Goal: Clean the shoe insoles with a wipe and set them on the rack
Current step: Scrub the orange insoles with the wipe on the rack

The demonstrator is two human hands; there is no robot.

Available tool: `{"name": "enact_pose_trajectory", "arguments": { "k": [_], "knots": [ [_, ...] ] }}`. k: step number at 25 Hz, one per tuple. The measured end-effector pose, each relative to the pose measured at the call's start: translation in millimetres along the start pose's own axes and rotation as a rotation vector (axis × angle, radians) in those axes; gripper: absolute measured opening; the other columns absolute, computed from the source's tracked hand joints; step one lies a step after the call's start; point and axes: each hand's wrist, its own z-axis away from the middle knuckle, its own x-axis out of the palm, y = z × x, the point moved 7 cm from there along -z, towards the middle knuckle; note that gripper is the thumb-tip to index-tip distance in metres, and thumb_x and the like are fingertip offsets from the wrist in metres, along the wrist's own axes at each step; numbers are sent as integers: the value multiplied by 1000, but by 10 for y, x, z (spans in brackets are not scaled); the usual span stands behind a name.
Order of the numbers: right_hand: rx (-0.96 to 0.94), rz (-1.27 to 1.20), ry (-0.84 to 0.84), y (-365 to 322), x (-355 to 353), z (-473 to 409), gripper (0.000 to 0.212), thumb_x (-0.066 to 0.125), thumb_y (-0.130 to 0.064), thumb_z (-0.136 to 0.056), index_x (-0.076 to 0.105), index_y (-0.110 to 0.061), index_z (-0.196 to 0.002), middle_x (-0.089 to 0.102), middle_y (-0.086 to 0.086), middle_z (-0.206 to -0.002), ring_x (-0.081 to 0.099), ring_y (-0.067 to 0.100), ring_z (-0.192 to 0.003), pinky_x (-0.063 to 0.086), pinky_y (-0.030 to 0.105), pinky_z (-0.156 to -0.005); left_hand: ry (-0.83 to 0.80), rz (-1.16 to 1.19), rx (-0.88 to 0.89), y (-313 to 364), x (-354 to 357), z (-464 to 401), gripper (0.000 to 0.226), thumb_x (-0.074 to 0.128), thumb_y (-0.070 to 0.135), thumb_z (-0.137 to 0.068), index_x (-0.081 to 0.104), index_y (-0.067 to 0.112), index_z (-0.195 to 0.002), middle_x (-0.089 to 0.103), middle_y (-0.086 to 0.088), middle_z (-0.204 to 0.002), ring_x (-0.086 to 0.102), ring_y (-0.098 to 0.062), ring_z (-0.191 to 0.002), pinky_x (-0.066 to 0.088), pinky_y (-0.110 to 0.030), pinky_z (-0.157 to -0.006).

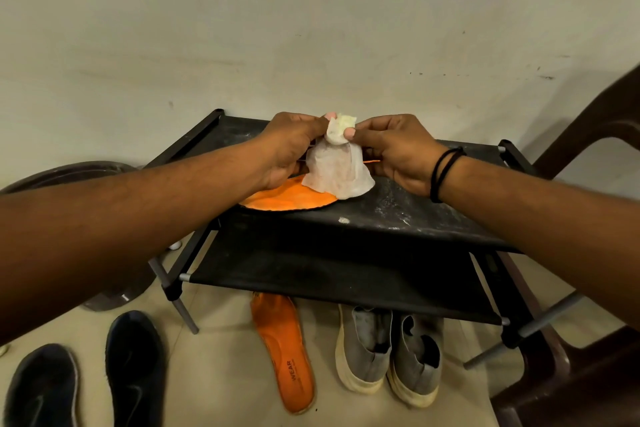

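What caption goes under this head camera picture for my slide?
Both hands, left hand and right hand, pinch a wipe over an orange insole on the rack.

Both hands (346, 149) pinch wipe (337, 168) over orange insole (287, 199) on rack (398, 215).

A white wipe (337, 168), faintly smudged pinkish-grey, is hanging over an orange insole (287, 198) that is showing paler streaks. The rack (398, 211) is showing black fabric shelves dusted with whitish specks, and grey metal rods at its corners. On the beige floor (221, 374), a second orange insole (285, 352) is carrying dark lettering reading "WEAR". Two grey shoes (389, 354) are showing cream soles. Two black insoles (86, 378) are lying at the left. A black band (445, 172) is circling one wrist. The wall (207, 28) is looking off-white and scuffed; the chair (588, 374) is looking dark brown.
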Motion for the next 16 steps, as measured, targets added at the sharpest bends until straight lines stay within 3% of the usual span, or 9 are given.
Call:
{"name": "enact_pose_trajectory", "arguments": {
  "k": [4,7,10,13,16],
  "knots": [
    [-77,27,61,-52,24,-8,9,67,-14,-90,72,-6,-90,73,11,-88,69,21,-75,59,37,-70,110,-32,-40,1,-64,-7,35,66,36,-97,70,7,-116,74,-8,-108,72,-23,-96,60,-35,-79],
    [-84,49,82,-63,-4,-37,20,64,-21,-93,71,-9,-80,72,14,-89,67,25,-81,56,48,-79,255,-142,242,197,-166,44,28,63,34,-98,73,9,-105,73,-8,-98,68,-16,-82,56,-27,-67],
    [-71,28,28,-65,-25,-60,22,60,-22,-96,69,-5,-84,70,16,-92,66,26,-84,54,46,-84,105,-361,603,419,-57,184,20,69,24,-95,75,17,-113,74,-1,-102,68,-5,-89,57,-21,-74],
    [-86,-13,-29,-54,-12,-60,24,57,-18,-97,66,4,-94,67,19,-96,64,26,-88,52,39,-84,-15,-495,616,401,17,166,22,75,20,-90,78,15,-111,77,2,-102,72,-10,-96,60,-36,-89],
    [-96,-68,-12,-44,-15,-45,23,61,-14,-94,66,8,-98,68,21,-95,65,28,-87,53,42,-87,-47,-575,606,370,32,144,18,78,20,-87,79,12,-104,78,2,-97,74,-11,-90,60,-39,-88]
  ]
}}
